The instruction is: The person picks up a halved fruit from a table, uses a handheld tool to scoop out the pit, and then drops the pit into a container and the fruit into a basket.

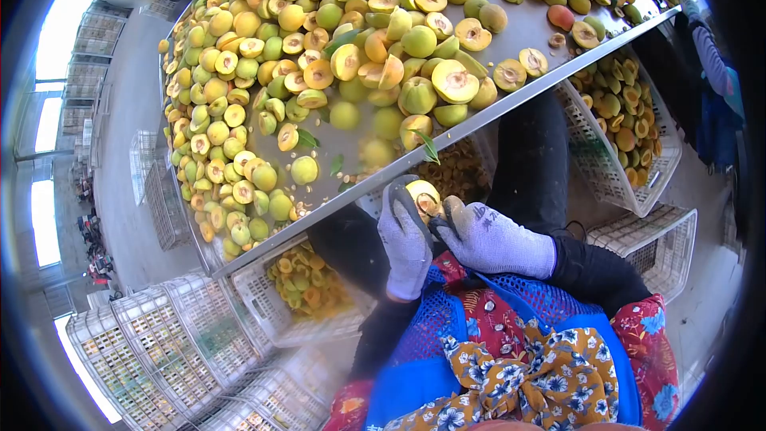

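Metal rim [479, 124] seemingly overhangs fruit [421, 195] in left hand [404, 244].

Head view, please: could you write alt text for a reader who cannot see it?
Two gloved hands work on a halved yellow fruit just below a metal table edge: the left hand grips it, the right hand touches it. The table is heaped with whole and halved fruit; white crates of halves stand beneath.

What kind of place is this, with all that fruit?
Probably a fruit-processing workshop: a metal table heaped with whole and halved fruit, white crates of halves, and the gloved left hand holding a fruit half.
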Available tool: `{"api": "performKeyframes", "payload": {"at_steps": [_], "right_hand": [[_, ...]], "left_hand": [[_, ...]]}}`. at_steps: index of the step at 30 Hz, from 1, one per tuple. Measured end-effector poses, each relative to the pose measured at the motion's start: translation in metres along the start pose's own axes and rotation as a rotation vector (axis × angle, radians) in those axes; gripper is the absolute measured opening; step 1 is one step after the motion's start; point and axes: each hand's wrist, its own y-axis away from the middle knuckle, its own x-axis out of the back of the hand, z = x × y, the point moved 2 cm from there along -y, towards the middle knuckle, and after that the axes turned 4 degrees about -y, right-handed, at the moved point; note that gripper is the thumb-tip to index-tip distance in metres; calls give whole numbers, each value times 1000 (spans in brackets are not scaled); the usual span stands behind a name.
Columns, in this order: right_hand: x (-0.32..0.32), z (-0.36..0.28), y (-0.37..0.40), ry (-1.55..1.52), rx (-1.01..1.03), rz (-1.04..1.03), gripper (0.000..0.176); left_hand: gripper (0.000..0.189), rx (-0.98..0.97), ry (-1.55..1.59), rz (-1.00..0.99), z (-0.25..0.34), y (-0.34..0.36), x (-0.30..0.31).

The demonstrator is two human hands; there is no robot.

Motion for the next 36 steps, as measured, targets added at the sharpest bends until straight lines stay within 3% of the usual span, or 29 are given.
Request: {"api": "performKeyframes", "payload": {"at_steps": [2, 4, 6, 7, 9, 11, 14, 15, 16, 18, 20, 21, 22, 25, 26, 29, 33, 34, 36], "right_hand": [[1, 5, -3, -9, 292, 102, 32], [6, 11, -5, -374, 121, -39, 35], [18, 1, -2, -1067, -541, -428, 38], [18, 6, -1, -1196, -522, -486, 44], [6, 16, 4, -1838, -672, -706, 42], [-6, 27, 8, -2112, -730, -832, 41], [-8, 29, 8, -2416, -798, -984, 39], [-6, 28, 7, -2502, -812, -1027, 38], [-6, 28, 6, -2457, -798, -969, 38], [-6, 28, 6, -2361, -777, -857, 37], [-3, 24, 9, -1969, -737, -614, 39], [-1, 24, 9, -1770, -709, -500, 40], [-6, 34, 8, -1966, -733, -669, 40], [-14, 48, 8, -2336, -800, -913, 40], [-13, 47, 7, -2306, -809, -870, 39], [0, 33, 5, -1709, -711, -511, 38], [6, 23, 0, -1247, -451, -419, 34], [20, 14, 3, -1089, -516, -481, 33], [17, 20, 0, -1049, -446, -433, 32]], "left_hand": [[34, -29, -62, 26, 3, 1, -3], [35, -133, -69, 39, 5, 3, -5], [35, -198, -50, 16, 4, 3, -4], [36, -214, -26, -11, -1, 1, -4], [36, -227, 85, -90, -10, -2, -5], [37, -209, 259, -192, -15, -2, -7], [38, -178, 240, -332, 0, -8, -8], [38, -257, 169, -312, 5, -9, -8], [38, -336, 97, -293, 9, -11, -9], [39, -276, 138, -276, 1, -12, -12], [39, 1, 357, -272, -24, -14, -19], [38, -16, 329, -302, -26, -14, -19], [38, -30, 299, -336, -25, -13, -17], [38, -81, 216, -376, -18, -13, -13], [37, -143, 120, -363, -10, -15, -11], [38, -134, 41, -352, -15, -22, -10], [38, 46, 238, -338, -14, -17, -4], [39, 81, 256, -328, -15, -14, -1], [38, 108, 155, -312, -28, -15, 9]]}}
